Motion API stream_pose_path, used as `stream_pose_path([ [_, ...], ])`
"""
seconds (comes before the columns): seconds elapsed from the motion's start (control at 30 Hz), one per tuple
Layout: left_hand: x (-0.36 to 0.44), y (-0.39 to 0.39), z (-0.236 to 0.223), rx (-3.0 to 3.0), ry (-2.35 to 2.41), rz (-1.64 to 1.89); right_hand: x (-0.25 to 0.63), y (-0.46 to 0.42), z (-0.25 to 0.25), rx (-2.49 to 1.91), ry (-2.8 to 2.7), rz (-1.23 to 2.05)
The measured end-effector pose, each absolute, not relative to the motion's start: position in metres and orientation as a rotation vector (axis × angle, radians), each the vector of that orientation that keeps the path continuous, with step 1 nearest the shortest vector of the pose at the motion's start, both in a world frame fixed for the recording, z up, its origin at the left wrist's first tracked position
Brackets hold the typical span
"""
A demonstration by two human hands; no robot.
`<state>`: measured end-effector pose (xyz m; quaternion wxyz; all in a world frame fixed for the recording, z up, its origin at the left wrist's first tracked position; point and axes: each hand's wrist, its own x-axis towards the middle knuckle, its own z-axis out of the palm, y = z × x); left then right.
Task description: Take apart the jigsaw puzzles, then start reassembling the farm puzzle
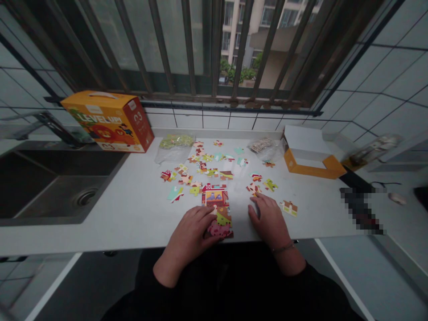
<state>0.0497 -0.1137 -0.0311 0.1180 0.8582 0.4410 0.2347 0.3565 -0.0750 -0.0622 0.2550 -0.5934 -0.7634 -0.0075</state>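
A joined strip of jigsaw puzzle (214, 196) lies near the counter's front edge, showing a red barn at its top and a pink animal at its bottom. My left hand (194, 227) rests over the strip's left side, fingers laid out and hiding part of it. To the right, my right hand (270, 219) lies on the counter with thumb and fingers apart. Its fingertips reach the lower edge of a loose puzzle piece (253, 188); whether they touch it is unclear. A brown and green piece (289, 208) lies right of that hand.
Several loose pieces (207, 171) are scattered behind the strip. Plastic bags of pieces, one green (176, 142) and one greyish (262, 145), lie at the back. An orange box (107, 122) stands beside the sink (67, 196). An open box (310, 156) sits at right.
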Motion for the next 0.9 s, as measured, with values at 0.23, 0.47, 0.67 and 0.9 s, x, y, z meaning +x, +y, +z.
stream_pose_path([
  [0.23,0.0483,-0.1150,-0.0309,2.517,1.285,0.691,0.3551,-0.0765,-0.0590,-1.633,-2.073,0.018],
  [0.47,0.0493,-0.1141,-0.0305,2.517,1.290,0.689,0.3556,-0.0764,-0.0598,-1.636,-2.074,0.008],
  [0.67,0.0507,-0.1133,-0.0300,2.537,1.289,0.699,0.3552,-0.0767,-0.0570,-1.621,-2.089,0.031],
  [0.9,0.0490,-0.1130,-0.0354,2.529,1.310,0.677,0.3548,-0.0780,-0.0531,-1.587,-2.115,0.056],
])
